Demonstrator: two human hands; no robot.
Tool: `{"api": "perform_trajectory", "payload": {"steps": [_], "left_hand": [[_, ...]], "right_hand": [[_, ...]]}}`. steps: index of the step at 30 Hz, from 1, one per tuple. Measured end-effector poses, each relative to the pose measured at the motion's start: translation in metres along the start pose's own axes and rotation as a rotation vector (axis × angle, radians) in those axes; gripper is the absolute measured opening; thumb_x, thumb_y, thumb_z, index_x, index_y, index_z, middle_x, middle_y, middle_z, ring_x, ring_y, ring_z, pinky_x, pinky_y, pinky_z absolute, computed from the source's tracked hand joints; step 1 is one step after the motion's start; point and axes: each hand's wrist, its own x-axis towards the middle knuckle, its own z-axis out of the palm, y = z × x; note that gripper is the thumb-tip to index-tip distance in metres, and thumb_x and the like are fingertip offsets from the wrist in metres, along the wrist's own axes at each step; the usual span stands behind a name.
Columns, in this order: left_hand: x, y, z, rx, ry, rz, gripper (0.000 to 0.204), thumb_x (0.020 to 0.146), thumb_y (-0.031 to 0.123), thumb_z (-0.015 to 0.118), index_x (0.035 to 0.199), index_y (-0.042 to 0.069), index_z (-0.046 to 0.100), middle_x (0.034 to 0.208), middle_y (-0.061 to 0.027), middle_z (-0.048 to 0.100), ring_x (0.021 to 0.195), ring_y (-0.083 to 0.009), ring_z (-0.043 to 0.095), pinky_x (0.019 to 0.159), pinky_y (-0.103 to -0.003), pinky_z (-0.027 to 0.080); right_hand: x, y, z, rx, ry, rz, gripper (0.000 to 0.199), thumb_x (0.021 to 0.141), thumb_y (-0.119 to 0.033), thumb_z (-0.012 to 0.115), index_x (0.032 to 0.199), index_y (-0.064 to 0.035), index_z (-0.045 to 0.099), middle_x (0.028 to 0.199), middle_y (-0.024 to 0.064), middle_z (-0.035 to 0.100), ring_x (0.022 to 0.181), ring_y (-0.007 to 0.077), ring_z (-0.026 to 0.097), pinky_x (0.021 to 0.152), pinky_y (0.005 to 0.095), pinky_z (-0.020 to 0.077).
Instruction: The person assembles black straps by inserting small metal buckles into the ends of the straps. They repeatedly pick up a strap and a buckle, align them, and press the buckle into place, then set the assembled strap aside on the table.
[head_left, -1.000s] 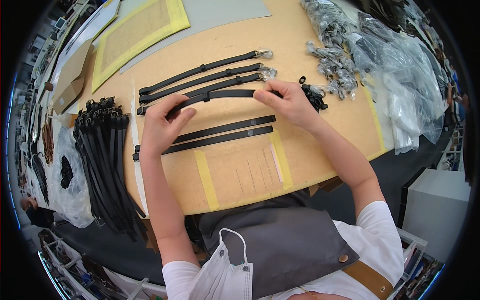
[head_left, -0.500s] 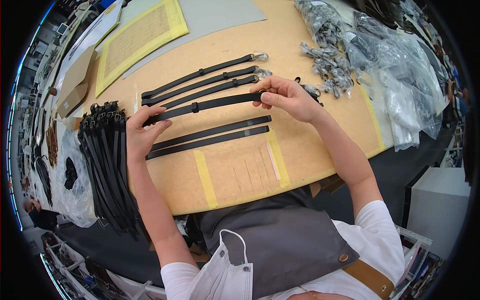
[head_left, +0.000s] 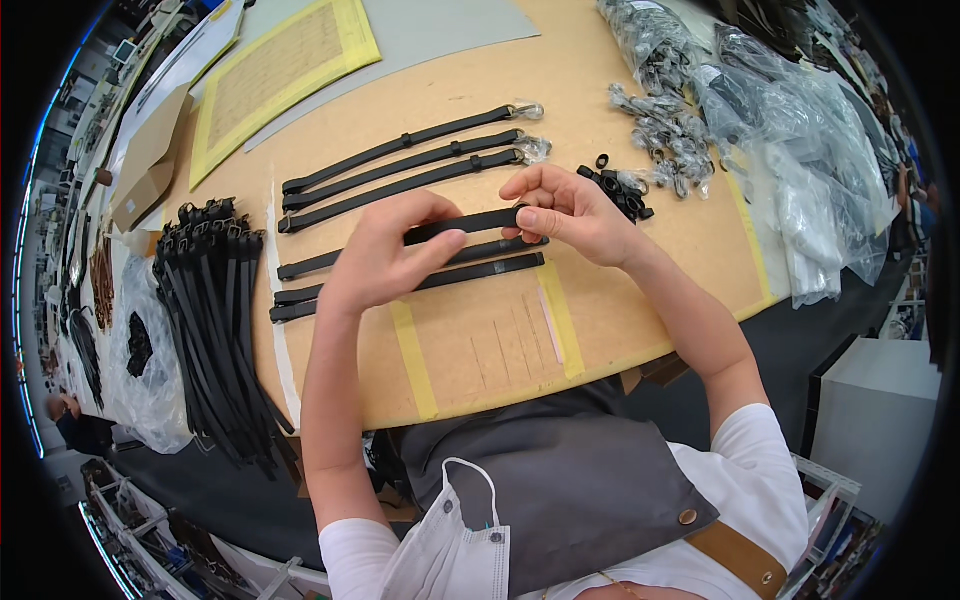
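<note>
Two hands on one black strap (head_left: 470,224) right now: the left hand (head_left: 385,255) pinches it around the middle, the right hand (head_left: 570,212) grips its right end between thumb and fingertips, and the strap sits lifted just off the brown work board (head_left: 480,340). Just beyond the hands, three finished-looking straps (head_left: 400,165) lie side by side, each with a small loop on it and a metal clip at the right end. Directly under the hands, two more plain straps (head_left: 410,275) lie flat, no clips that I can see. Off to the left of the left hand there's a big bundle of black straps (head_left: 205,320), so my guess is they're early in the batch, three done and plenty to go. Just past the right hand's fingertips is a little heap of black loop rings (head_left: 612,190), and farther out a pile of bagged metal clips (head_left: 670,135). Can't tell if the held strap has its loop on yet.
</note>
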Motion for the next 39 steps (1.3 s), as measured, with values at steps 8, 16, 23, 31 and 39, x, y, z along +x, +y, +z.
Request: {"api": "perform_trajectory", "payload": {"steps": [8, 16, 23, 31, 39], "left_hand": [[0.026, -0.013, 0.032, -0.061, -0.115, -0.065, 0.02, 0.097, 0.02, 0.069, 0.09, 0.001, 0.067, 0.072, -0.0099, 0.063, 0.063, -0.0232, 0.056, 0.06, -0.036, 0.045], [0.048, -0.064, 0.047, 0.205, 0.175, 0.143, 0.013, 0.097, 0.013, 0.069, 0.097, 0.0, 0.065, 0.087, -0.0139, 0.06, 0.086, -0.03, 0.061, 0.073, -0.04, 0.048], [0.028, -0.032, 0.038, 0.319, 0.026, 0.27, 0.015, 0.085, 0.006, 0.076, 0.094, 0.004, 0.064, 0.089, -0.0114, 0.059, 0.091, -0.0312, 0.059, 0.08, -0.04, 0.048], [-0.013, -0.001, 0.067, 0.403, -0.081, 0.038, 0.021, 0.082, 0.007, 0.078, 0.096, 0.001, 0.064, 0.093, -0.0124, 0.062, 0.095, -0.032, 0.06, 0.084, -0.042, 0.049], [-0.014, -0.006, 0.067, 0.288, -0.068, -0.042, 0.021, 0.083, 0.006, 0.078, 0.093, 0.0, 0.061, 0.092, -0.0136, 0.061, 0.095, -0.0331, 0.058, 0.084, -0.042, 0.049]], "right_hand": [[0.006, 0.011, -0.003, -0.086, 0.087, -0.041, 0.033, 0.103, -0.017, 0.067, 0.13, -0.0025, 0.056, 0.094, 0.0006, 0.067, 0.093, 0.0076, 0.065, 0.083, 0.0243, 0.0516], [0.005, -0.01, -0.007, -0.922, 0.348, -0.21, 0.028, 0.093, -0.016, 0.074, 0.116, -0.0052, 0.065, 0.107, 0.0075, 0.071, 0.096, 0.0214, 0.069, 0.087, 0.0357, 0.0541], [-0.008, -0.001, -0.002, -1.044, 0.085, 0.034, 0.019, 0.087, -0.013, 0.074, 0.101, -0.0055, 0.064, 0.1, 0.0106, 0.07, 0.095, 0.0265, 0.069, 0.083, 0.0398, 0.0549], [-0.005, 0.007, -0.006, -0.949, 0.161, -0.086, 0.015, 0.089, -0.006, 0.074, 0.102, -0.002, 0.067, 0.095, 0.0109, 0.07, 0.085, 0.0241, 0.069, 0.077, 0.0358, 0.0551], [-0.011, -0.034, -0.052, -1.259, 0.634, 0.067, 0.015, 0.091, -0.019, 0.074, 0.1, -0.0079, 0.073, 0.089, 0.0048, 0.071, 0.092, 0.0191, 0.066, 0.082, 0.0353, 0.0534]]}}
